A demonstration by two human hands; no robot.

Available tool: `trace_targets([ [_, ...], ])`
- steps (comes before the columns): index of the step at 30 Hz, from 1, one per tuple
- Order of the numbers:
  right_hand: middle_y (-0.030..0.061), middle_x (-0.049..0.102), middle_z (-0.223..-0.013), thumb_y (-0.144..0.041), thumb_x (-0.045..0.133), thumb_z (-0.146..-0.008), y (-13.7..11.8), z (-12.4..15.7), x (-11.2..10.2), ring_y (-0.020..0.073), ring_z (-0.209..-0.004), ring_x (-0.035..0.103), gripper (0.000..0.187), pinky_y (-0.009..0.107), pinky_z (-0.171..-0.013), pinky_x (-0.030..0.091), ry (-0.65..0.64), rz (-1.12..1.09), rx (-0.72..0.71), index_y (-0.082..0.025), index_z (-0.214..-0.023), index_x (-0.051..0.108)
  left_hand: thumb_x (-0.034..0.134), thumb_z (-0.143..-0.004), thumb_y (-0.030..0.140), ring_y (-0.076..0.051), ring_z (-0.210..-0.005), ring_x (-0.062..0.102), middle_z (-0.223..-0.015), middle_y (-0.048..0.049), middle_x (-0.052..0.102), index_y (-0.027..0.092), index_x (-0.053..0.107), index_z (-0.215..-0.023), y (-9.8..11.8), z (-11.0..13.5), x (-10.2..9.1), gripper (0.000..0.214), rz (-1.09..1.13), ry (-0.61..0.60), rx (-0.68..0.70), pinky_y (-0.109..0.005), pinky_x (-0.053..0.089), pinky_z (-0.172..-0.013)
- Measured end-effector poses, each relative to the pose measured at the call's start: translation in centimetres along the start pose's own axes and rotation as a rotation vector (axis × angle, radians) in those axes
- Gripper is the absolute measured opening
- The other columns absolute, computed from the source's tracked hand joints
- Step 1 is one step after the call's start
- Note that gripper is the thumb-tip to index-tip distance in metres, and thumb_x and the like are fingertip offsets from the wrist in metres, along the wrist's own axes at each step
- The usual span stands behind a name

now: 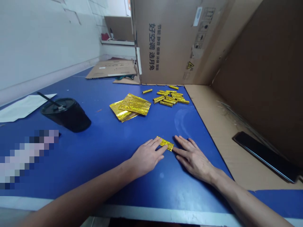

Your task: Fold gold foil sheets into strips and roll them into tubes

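Observation:
A small folded strip of gold foil paper (166,143) lies flat on the blue table near its front. The fingers of my left hand (147,157) are stretched out and press on the strip's left part and lower edge. My right hand (193,157) rests with fingers spread, its index fingertip touching the strip's right end. Beyond them sits a loose stack of flat gold foil sheets (134,105), fanned out unevenly. Farther right is a pile of several narrow gold foil rolls (169,97), with a single one a little to the left.
A black tumbler with a straw (67,115) stands at the left, by a white sheet (26,105). Large cardboard panels (175,41) wall off the back and right. On the cardboard at right lies a long black object (265,156). A flattened carton (113,67) lies at the back left.

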State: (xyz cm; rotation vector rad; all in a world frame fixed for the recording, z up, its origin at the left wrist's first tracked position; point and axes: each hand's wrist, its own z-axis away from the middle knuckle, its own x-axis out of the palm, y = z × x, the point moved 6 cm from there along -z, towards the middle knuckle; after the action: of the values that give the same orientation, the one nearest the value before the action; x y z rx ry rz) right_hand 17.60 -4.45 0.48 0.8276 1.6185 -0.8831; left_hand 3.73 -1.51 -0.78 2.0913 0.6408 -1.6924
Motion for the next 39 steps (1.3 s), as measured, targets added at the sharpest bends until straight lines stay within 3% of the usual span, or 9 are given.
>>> trace_targets([
  [6,0.0132,0.029,-0.141,-0.033,0.045,-0.085,0.0,0.3,0.0,0.0271,-0.128,0.026,0.040,0.054,-0.098,0.027,-0.049,0.051,-0.021,-0.026,-0.124,0.047,0.044,-0.086,0.028,-0.026,-0.120,0.041,-0.125,-0.0145,0.047,0.019,0.047,-0.121,0.0,0.0,0.0,0.035,0.012,0.008,-0.004,-0.039,0.037,-0.095],
  [17,0.0133,0.039,-0.135,-0.039,0.041,-0.087,-0.1,0.3,0.2,0.0283,-0.124,0.033,0.042,0.054,-0.096,0.028,-0.049,0.167,0.002,-0.026,-0.126,0.045,0.046,-0.085,0.026,-0.028,-0.118,0.042,-0.125,-0.0154,0.047,0.023,0.043,-0.125,0.4,-0.3,-0.1,0.040,-0.035,-0.053,-0.009,-0.040,0.039,-0.093],
  [27,0.0132,0.047,-0.129,-0.039,0.044,-0.085,-0.5,0.2,0.1,0.0281,-0.120,0.040,0.038,0.054,-0.093,0.031,0.037,0.176,0.084,-0.025,-0.120,0.051,0.047,-0.085,0.023,-0.028,-0.120,0.040,-0.127,-0.0138,0.045,0.024,0.045,-0.123,0.2,-0.2,-0.1,0.038,0.026,-0.045,-0.027,-0.042,0.038,-0.094],
  [32,0.0114,0.057,-0.118,-0.035,0.042,-0.086,0.5,0.3,-1.0,0.0248,-0.111,0.050,0.033,0.050,-0.094,0.034,0.109,0.132,0.209,-0.018,-0.106,0.061,0.049,-0.083,0.020,-0.029,-0.120,0.039,-0.127,-0.0143,0.045,0.023,0.047,-0.122,0.2,-0.3,-0.1,0.039,0.040,-0.107,-0.048,-0.042,0.038,-0.094],
  [34,0.0114,0.052,-0.125,-0.034,0.040,-0.087,0.4,0.2,-1.0,0.0245,-0.117,0.044,0.037,0.051,-0.097,0.031,0.107,0.111,0.176,-0.015,-0.115,0.055,0.048,-0.083,0.020,-0.028,-0.121,0.039,-0.128,-0.0137,0.044,0.024,0.046,-0.123,0.2,-0.2,-0.1,0.040,0.045,-0.100,-0.045,-0.041,0.038,-0.094],
  [39,0.0079,0.037,-0.137,-0.044,0.038,-0.086,-1.0,-0.1,0.2,0.0266,-0.128,0.026,0.053,0.059,-0.098,0.024,-0.062,0.043,0.002,-0.016,-0.132,0.035,0.047,-0.084,0.020,-0.026,-0.122,0.037,-0.129,-0.0120,0.044,0.025,0.046,-0.122,0.0,0.1,-0.1,0.039,0.070,-0.031,-0.012,-0.041,0.036,-0.096],
])
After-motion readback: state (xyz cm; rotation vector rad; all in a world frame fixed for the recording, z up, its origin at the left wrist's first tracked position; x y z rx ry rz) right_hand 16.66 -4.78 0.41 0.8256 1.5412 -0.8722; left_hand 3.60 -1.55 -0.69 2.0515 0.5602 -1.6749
